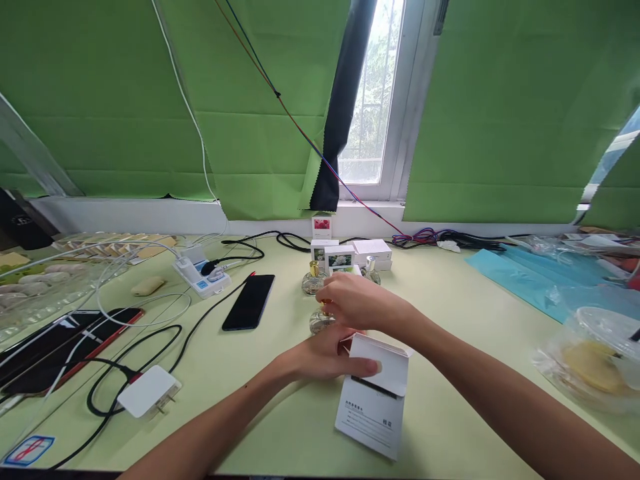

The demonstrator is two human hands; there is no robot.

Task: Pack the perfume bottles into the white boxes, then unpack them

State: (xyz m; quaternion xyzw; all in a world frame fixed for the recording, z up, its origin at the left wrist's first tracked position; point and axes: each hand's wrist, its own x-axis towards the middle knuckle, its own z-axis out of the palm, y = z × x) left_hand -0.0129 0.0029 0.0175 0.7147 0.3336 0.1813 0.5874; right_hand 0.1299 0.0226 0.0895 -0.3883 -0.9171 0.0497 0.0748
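In the head view, my left hand grips a small white perfume box, thumb across its front. The box tilts toward me and its top flap is raised; printed text shows on the front. My right hand reaches across above the left, fingers pinched at the gold top of a clear glass perfume bottle. The bottle is partly hidden by both hands. Just behind stands a second perfume bottle with a gold cap. A silver-capped bottle shows beyond my right wrist.
White boxes stand at the back near the window. To the left are a black phone, a power strip, a white charger and looping cables. Blue sheeting and a plastic-wrapped tub lie on the right.
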